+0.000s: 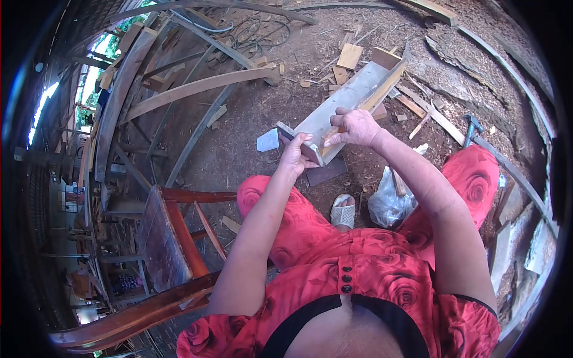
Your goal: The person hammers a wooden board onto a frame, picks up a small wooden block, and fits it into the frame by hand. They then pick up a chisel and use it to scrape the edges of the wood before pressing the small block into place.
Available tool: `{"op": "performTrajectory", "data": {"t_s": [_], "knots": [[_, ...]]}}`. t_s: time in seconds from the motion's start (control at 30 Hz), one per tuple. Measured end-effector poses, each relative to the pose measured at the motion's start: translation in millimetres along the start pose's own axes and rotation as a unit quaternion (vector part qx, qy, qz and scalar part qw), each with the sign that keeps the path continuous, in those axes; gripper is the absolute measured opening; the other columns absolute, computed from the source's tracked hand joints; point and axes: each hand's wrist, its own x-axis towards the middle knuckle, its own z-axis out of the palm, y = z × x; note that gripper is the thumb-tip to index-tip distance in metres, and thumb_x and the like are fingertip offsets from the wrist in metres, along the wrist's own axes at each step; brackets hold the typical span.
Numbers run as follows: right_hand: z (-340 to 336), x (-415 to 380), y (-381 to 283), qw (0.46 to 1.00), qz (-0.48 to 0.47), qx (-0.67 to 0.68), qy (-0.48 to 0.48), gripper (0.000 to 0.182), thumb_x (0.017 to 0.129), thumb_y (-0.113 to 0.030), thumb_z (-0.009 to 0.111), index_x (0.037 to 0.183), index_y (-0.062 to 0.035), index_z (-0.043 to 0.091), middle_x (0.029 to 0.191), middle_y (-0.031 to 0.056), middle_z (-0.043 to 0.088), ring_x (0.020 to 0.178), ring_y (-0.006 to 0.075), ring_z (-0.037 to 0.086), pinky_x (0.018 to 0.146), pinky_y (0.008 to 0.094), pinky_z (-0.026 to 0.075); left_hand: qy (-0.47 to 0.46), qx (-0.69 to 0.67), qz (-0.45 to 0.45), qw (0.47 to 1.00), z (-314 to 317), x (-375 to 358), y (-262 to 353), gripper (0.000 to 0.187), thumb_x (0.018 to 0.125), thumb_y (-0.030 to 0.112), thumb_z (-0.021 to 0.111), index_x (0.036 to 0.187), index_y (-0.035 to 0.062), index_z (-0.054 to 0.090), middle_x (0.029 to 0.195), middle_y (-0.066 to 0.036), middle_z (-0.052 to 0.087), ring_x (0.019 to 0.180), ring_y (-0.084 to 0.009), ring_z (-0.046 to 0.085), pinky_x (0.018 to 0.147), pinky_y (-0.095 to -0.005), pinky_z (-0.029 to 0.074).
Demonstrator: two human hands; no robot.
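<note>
A long wooden trough (352, 95) with upright end boards lies slanting away from me over the dirt floor. My left hand (296, 156) holds the end board (310, 150) at its near end, fingers wrapped round the edge. My right hand (352, 127) is over the near part of the trough, its fingers curled at the side board (385, 89). Whether a small thing is pinched in that hand cannot be made out. Below the near end lies a dark flat board (327, 171).
A hammer (473, 129) lies at the right. A plastic bag (391, 203) sits between my legs. A wooden chair (170, 238) stands at the left, near curved timbers (203, 89). Wood offcuts (350, 56) and long planks (436, 116) lie around the trough.
</note>
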Motion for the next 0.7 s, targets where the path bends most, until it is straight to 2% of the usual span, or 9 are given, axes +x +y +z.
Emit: {"op": "performTrajectory", "data": {"t_s": [0.03, 0.13, 0.23, 0.37, 0.47, 0.53, 0.57, 0.63, 0.7], "knots": [[1, -1, 0, 1.0, -0.01, 0.003, 0.008, 0.063, 0.067, -0.065, 0.064, 0.091, -0.0067, 0.061, 0.087, 0.0114, 0.057, 0.081, 0.0344, 0.062, 0.067, 0.0453, 0.048, -0.001, -0.004, -0.001, 1.0, -1, 1, -1, 0.082, 0.067, 0.029, 0.069, 0.134, 0.0119, 0.026, 0.123, -0.019, 0.045, 0.11, -0.04, 0.051, 0.079, -0.0653, 0.045], [4, -1, 0, 1.0, -0.006, 0.002, 0.005, 0.064, 0.067, -0.065, 0.063, 0.092, -0.0059, 0.061, 0.087, 0.0118, 0.057, 0.081, 0.0344, 0.062, 0.068, 0.0455, 0.048, 0.017, 0.009, 0.026, 0.999, -5, 7, -1, 0.097, 0.065, 0.029, 0.07, 0.138, 0.0173, 0.009, 0.125, -0.022, 0.04, 0.109, -0.0442, 0.05, 0.079, -0.0678, 0.043], [7, 0, -1, 1.0, -0.005, -0.005, 0.007, 0.065, 0.068, -0.066, 0.062, 0.092, -0.0056, 0.061, 0.087, 0.012, 0.056, 0.08, 0.0348, 0.062, 0.068, 0.0457, 0.048, 0.012, 0.026, 0.035, 0.999, -9, 9, 2, 0.098, 0.064, 0.028, 0.071, 0.138, 0.0175, 0.007, 0.124, -0.022, 0.04, 0.108, -0.0438, 0.05, 0.078, -0.067, 0.044], [4, 0, -6, 1.0, -0.006, -0.022, -0.016, 0.066, 0.07, -0.067, 0.06, 0.093, -0.0051, 0.061, 0.088, 0.0133, 0.055, 0.081, 0.035, 0.062, 0.068, 0.0457, 0.047, 0.027, 0.034, 0.019, 0.999, -5, 7, 2, 0.097, 0.064, 0.027, 0.071, 0.137, 0.0164, 0.008, 0.122, -0.021, 0.042, 0.106, -0.0419, 0.052, 0.077, -0.065, 0.046], [0, -7, -11, 0.999, -0.028, -0.037, -0.022, 0.065, 0.073, -0.066, 0.058, 0.095, -0.0045, 0.06, 0.09, 0.0152, 0.054, 0.083, 0.0363, 0.061, 0.069, 0.0457, 0.047, 0.02, 0.06, 0.056, 0.996, 9, -1, 7, 0.096, 0.065, 0.027, 0.07, 0.137, 0.0157, 0.008, 0.12, -0.019, 0.044, 0.105, -0.0392, 0.053, 0.077, -0.0628, 0.047], [2, -9, -15, 0.999, 0.019, -0.005, -0.029, 0.062, 0.078, -0.063, 0.057, 0.1, -0.0046, 0.06, 0.091, 0.015, 0.054, 0.086, 0.0351, 0.061, 0.071, 0.044, 0.048, 0.034, 0.076, 0.084, 0.993, 21, -11, 12, 0.093, 0.067, 0.024, 0.069, 0.137, 0.015, 0.009, 0.118, -0.018, 0.045, 0.104, -0.0355, 0.054, 0.077, -0.0599, 0.048], [3, -8, -16, 0.999, 0.013, -0.014, -0.033, 0.062, 0.078, -0.063, 0.057, 0.1, -0.0046, 0.06, 0.091, 0.015, 0.054, 0.086, 0.0351, 0.061, 0.071, 0.044, 0.048, 0.033, 0.066, 0.091, 0.993, 26, -16, 14, 0.093, 0.067, 0.024, 0.069, 0.137, 0.015, 0.009, 0.118, -0.018, 0.045, 0.104, -0.0355, 0.054, 0.077, -0.0599, 0.048], [7, -5, -17, 0.99, 0.025, 0.135, 0.016, 0.061, 0.08, -0.063, 0.054, 0.1, -0.0054, 0.06, 0.089, 0.0153, 0.055, 0.088, 0.0349, 0.061, 0.078, 0.0431, 0.047, 0.057, 0.067, 0.077, 0.993, 32, -24, 17, 0.086, 0.066, 0.033, 0.07, 0.135, 0.0125, 0.023, 0.123, -0.018, 0.045, 0.113, -0.0358, 0.049, 0.079, -0.0595, 0.045], [5, 0, -16, 0.986, 0.018, 0.165, -0.004, 0.056, 0.082, -0.058, 0.056, 0.103, -0.007, 0.063, 0.091, 0.0143, 0.057, 0.09, 0.0329, 0.06, 0.081, 0.0417, 0.046, 0.058, 0.061, 0.076, 0.994, 23, -11, 13, 0.088, 0.066, 0.034, 0.07, 0.136, 0.0127, 0.021, 0.124, -0.018, 0.045, 0.112, -0.0353, 0.049, 0.08, -0.0591, 0.045]]}}
